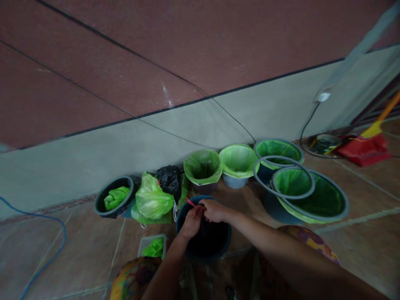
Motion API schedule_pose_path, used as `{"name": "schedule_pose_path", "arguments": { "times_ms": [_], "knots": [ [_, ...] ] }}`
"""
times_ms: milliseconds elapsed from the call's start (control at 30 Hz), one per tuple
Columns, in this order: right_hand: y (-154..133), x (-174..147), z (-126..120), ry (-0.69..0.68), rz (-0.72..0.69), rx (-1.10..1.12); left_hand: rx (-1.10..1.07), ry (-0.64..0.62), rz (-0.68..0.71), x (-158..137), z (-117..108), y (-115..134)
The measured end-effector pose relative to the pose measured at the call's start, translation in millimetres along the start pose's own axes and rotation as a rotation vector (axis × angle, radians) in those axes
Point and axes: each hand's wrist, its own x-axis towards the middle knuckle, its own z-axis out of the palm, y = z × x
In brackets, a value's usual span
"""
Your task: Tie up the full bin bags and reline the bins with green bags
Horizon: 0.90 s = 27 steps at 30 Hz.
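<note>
Far left of the blue-rimmed bin (229, 233) before you lies one blue cable (64, 237). Nearer, on its left, stands one dark bucket (98, 203) with one crumpled green bag (116, 198) inside and no liner folded over its rim. Just left of the blue-rimmed bin sit one puffed green bundle (153, 196) and one black bundle (170, 179), with one white tray (141, 246) of crumpled green plastic (153, 248) to its front left.

Over the blue-rimmed bin, your left hand (191, 223) and right hand (213, 209) meet, fingertips pinching one red strip (190, 202); its loose end points left. That part looks unfinished, and no green liner covers this bin's rim. You cannot tell what dark material lies within.

Behind and right of it, lining looks done on four: one brown bin (204, 188), one grey bin (235, 181), one back bin (278, 152) and one large bin (325, 191). Two grey hoops (254, 171) overlap across the last two, seemingly not seated; whether a fifth bin hides there is unclear. Far right is one red dustpan (364, 151).
</note>
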Motion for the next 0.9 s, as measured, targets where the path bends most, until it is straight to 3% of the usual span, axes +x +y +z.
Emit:
{"name": "schedule_pose_path", "arguments": {
  "times_ms": [200,400,567,767,900],
  "knots": [
    [-8.1,-1.7,-3.5,0.034,0.021,-0.117,-0.056,-0.015,-0.016,0.5,4.4,-0.5],
    [-2.9,3.6,-10.6,-0.010,0.110,-0.111,-0.118,0.100,-0.024,-0.2,4.9,-7.0],
    [0.8,1.2,-12.0,-0.006,-0.010,-0.067,-0.075,0.153,-0.050,0.9,2.9,-11.7],
    [2.6,4.2,2.7,0.190,0.011,-0.103,0.069,0.283,0.043,6.2,1.4,-17.7],
    [7.2,9.7,17.5,0.148,0.083,0.108,0.132,0.366,0.027,7.8,-0.7,-19.3]
  ]
}}
